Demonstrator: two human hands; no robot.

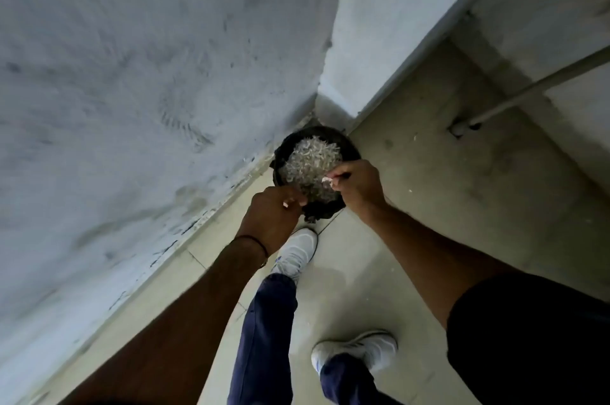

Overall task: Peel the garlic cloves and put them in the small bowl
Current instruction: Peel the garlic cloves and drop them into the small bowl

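Black bin in far corner heaped with pale skins. Above it left hand curled round white bit, clove or skin unclear; right hand pinches white scrap. No small bowl in view; judged mid-task, bowling still left

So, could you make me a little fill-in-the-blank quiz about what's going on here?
The bin holding garlic peels is ___ in colour.
It stands on the floor in the room's ___.
The left hand and right hand each pinch a small ___ scrap.
Missing: black; corner; white.
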